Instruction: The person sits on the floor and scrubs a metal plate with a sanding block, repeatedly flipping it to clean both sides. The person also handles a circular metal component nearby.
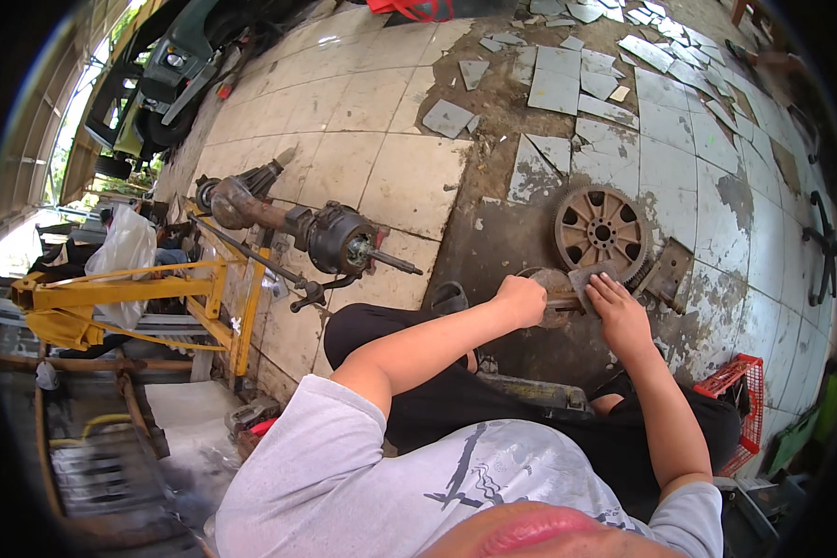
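My left hand (523, 301) is closed on the near left side of a round, rusty metal part (555, 314); the fingers partly hide it. Against the right side of that part, my right hand (620, 314) presses a small grey-brown sheet that looks like sandpaper (588, 277), fingers over its edge and thumb out of sight. Just beyond both hands lies a large rusty toothed flywheel (600, 229), with several openings around its hub. To the right of it, close to my right hand, sits a rusty metal bracket (668, 274).
An axle assembly (339, 240) with a protruding shaft lies at left, beside a yellow metal frame (144, 290). Broken tiles (556, 79) litter the far floor. A red plastic crate (742, 409) stands at right. A vehicle (172, 70) is at far left.
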`<state>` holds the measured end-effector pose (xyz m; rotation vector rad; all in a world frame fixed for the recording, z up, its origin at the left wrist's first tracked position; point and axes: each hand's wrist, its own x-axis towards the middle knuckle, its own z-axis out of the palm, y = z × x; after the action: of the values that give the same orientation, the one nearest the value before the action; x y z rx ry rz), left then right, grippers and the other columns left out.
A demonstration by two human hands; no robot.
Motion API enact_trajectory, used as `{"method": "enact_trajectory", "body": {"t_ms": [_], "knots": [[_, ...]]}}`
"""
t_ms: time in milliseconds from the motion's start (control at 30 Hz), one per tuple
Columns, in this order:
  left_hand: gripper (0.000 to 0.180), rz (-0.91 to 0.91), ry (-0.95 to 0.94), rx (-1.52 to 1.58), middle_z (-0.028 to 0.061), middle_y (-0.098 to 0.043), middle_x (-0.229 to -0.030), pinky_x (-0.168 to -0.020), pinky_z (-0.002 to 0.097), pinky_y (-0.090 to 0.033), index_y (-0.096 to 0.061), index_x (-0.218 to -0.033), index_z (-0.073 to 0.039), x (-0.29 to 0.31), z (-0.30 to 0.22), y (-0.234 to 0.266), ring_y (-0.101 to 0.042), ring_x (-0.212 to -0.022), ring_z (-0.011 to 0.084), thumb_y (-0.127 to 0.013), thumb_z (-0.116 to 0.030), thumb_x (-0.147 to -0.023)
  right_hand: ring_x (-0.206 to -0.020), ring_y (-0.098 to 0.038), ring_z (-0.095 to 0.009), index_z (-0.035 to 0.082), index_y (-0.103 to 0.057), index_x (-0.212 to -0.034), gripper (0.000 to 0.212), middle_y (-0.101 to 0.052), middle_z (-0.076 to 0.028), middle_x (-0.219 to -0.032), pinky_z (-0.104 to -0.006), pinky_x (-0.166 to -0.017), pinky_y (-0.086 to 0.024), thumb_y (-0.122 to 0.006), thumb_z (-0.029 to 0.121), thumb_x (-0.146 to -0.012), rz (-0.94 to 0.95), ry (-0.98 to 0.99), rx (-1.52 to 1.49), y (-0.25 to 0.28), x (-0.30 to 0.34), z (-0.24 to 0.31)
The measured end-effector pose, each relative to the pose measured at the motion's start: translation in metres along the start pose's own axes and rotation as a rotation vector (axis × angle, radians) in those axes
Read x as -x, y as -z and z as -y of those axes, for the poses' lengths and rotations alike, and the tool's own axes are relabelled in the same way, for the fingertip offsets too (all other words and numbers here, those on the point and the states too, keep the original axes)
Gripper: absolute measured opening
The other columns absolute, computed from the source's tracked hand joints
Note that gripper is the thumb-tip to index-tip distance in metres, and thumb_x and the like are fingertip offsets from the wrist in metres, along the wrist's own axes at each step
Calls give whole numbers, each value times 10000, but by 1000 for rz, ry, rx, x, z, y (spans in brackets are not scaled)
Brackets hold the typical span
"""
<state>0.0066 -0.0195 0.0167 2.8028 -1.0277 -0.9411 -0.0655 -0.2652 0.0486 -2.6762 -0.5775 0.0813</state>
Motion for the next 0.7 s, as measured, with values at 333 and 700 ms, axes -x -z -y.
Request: {"method": "enact_trajectory", "body": {"t_ms": [333, 700], "knots": [[226, -31, 52, 29, 168, -799, -960, -801, 485, -616, -817, -911, -83, -1, 8, 6, -782, -928, 357, -670, -241, -845, -1436, -572, -296, 35, -694, -1348, 466, -655, -128, -1481, -440, -1203, -461, -581, 44, -896, -73, 20, 22, 2, -3, 1], [259, 11, 50, 15, 197, -799, -999, -840, 492, -623, -818, -956, -54, 1, 0, 8, -785, -960, 377, -661, -229, -847, -1471, -536, -289, 34, -654, -1401, 496, -603, -139, -1543, -443, -1235, -425, -591, 62, -909, 39, 123, -11, 0, 2, 18]]}}
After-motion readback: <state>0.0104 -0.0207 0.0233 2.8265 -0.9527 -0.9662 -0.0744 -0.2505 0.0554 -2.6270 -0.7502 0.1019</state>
